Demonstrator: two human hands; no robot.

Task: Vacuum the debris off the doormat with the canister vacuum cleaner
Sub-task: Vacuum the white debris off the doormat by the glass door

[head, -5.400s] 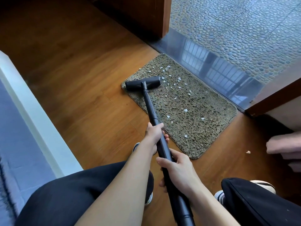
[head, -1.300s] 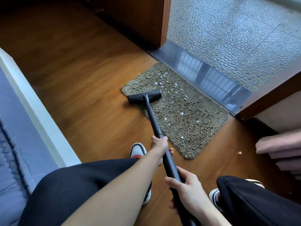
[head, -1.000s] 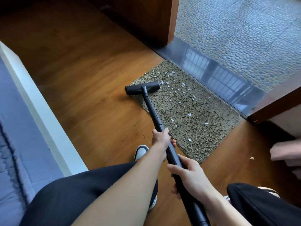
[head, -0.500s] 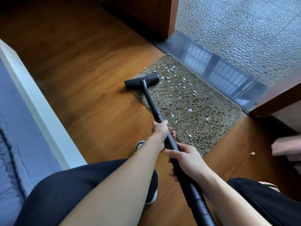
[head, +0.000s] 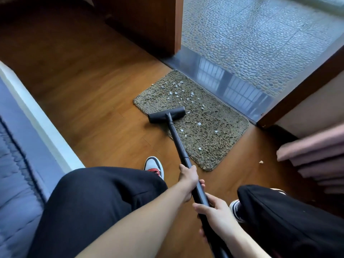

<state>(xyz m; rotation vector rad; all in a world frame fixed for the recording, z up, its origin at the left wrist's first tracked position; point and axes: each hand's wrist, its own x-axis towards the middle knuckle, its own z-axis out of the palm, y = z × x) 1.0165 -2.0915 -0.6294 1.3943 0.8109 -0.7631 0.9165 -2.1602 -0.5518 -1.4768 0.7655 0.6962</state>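
A shaggy olive-brown doormat (head: 214, 127) lies on the wooden floor beside the door sill. Several small white scraps of debris (head: 178, 94) are scattered over it, mostly at its far end. The black floor nozzle (head: 166, 114) of the vacuum rests on the mat's near-left edge, partly over the floor. Its black wand (head: 179, 146) runs back toward me. My left hand (head: 188, 178) grips the wand higher up; my right hand (head: 214, 211) grips it lower, nearer my body. The canister is out of view.
A blue-grey mattress with a white frame (head: 37, 123) lines the left side. A polished stone sill (head: 229, 84) and a pebble-tiled floor lie beyond the mat. Pink folded cloth (head: 316, 157) sits at the right. One crumb (head: 261, 162) lies on the floor. My knees and shoes fill the foreground.
The nozzle has been pulled back along the mat's left edge toward me, off the far corner. Both hands have kept their grip on the wand and moved back with it.
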